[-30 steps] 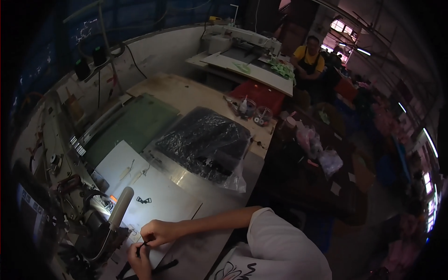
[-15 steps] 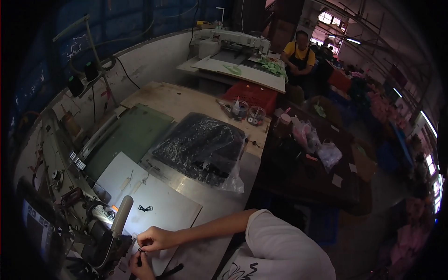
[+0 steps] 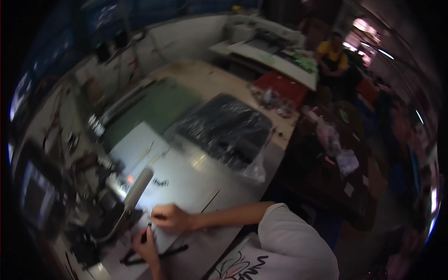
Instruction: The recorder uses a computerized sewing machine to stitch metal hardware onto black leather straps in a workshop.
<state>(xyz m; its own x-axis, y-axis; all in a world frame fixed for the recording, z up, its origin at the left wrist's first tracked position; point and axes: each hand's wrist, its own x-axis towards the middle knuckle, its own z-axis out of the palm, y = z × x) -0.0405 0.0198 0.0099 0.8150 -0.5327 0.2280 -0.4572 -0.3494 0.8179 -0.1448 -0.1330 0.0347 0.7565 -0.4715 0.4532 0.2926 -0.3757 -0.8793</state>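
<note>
My right hand [image 3: 171, 217] is closed, its fingertips pinched by the sewing machine [image 3: 100, 191]; blur hides what they hold. Just below it, my left hand [image 3: 148, 246] grips a narrow black strap [image 3: 143, 237], whose upper end reaches toward the right fingertips. Further black strap lengths [image 3: 173, 252] lie around my left wrist. Beyond the hands, a small black buckle-like piece [image 3: 160, 182] rests on the white board [image 3: 140, 140], lit by a lamp. A pale, rounded cylinder [image 3: 139, 187] on a bent wire stands between machine and board.
A clear plastic bag of black goods [image 3: 226, 128] lies further back, next to a green mat [image 3: 156, 107]. Behind are a red basket [image 3: 282, 88] and another machine table [image 3: 275, 60], with a person in yellow [image 3: 332, 56] beside it. A screen [image 3: 37, 186] stands left.
My view has shifted and blurred, so the scene sits further right and the hands higher. More of my left hand and the black straps shows. Both hands stay close together.
</note>
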